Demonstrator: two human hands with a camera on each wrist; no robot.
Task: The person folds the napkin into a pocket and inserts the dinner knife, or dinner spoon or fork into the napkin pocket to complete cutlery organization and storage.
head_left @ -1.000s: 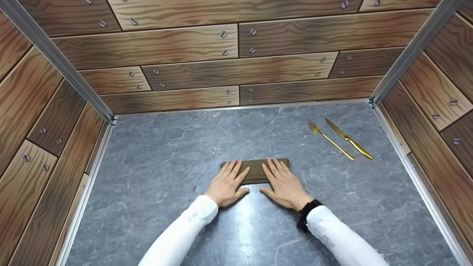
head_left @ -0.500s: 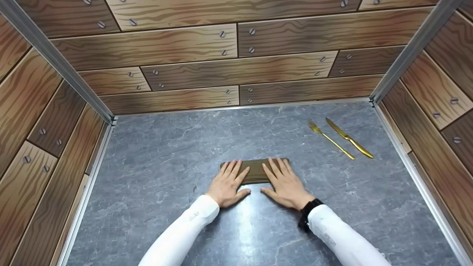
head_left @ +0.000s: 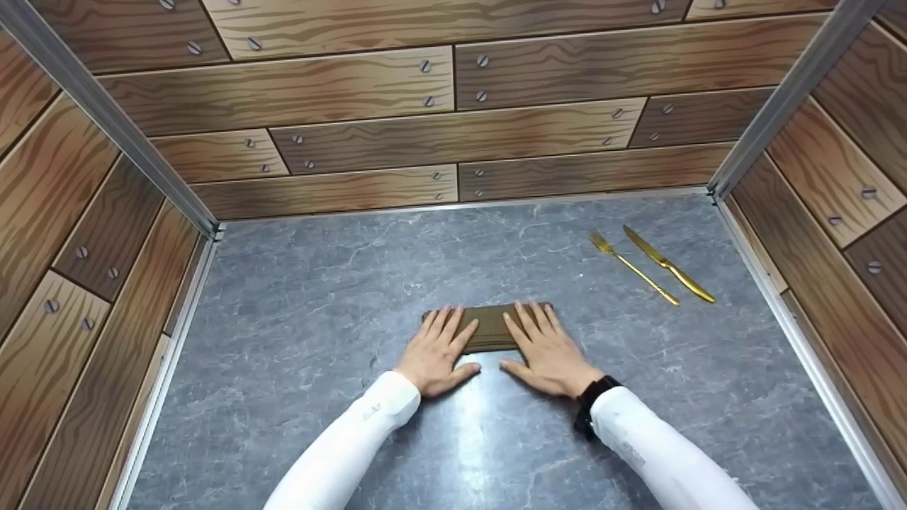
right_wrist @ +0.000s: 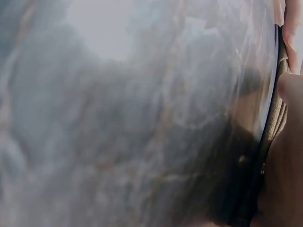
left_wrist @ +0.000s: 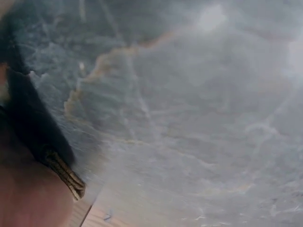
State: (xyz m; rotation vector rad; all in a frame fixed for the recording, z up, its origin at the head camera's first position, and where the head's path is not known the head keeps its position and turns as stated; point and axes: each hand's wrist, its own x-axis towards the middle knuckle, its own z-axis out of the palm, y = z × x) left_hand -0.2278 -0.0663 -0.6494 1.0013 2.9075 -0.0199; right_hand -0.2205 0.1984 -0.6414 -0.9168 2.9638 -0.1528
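A brown cloth point(head_left: 492, 328), folded into a flat layered rectangle, lies on the grey marbled table in the head view. My left hand point(head_left: 436, 354) rests on its left end with the fingers straight and the thumb on the near side. On the right end lies my right hand point(head_left: 545, 354), fingers spread and straight, thumb pointing inward. Between the hands the middle of the cloth shows. Its folded edge point(left_wrist: 66, 176) appears beside the left hand in the left wrist view. In the right wrist view, the layered edge of the cloth point(right_wrist: 278, 113) runs along the right hand.
A gold fork point(head_left: 634, 268) and a gold knife point(head_left: 667, 263) lie side by side, slanted, at the back right of the table point(head_left: 297, 283). Wood-patterned walls point(head_left: 453, 134) with metal edge strips enclose the back and both sides.
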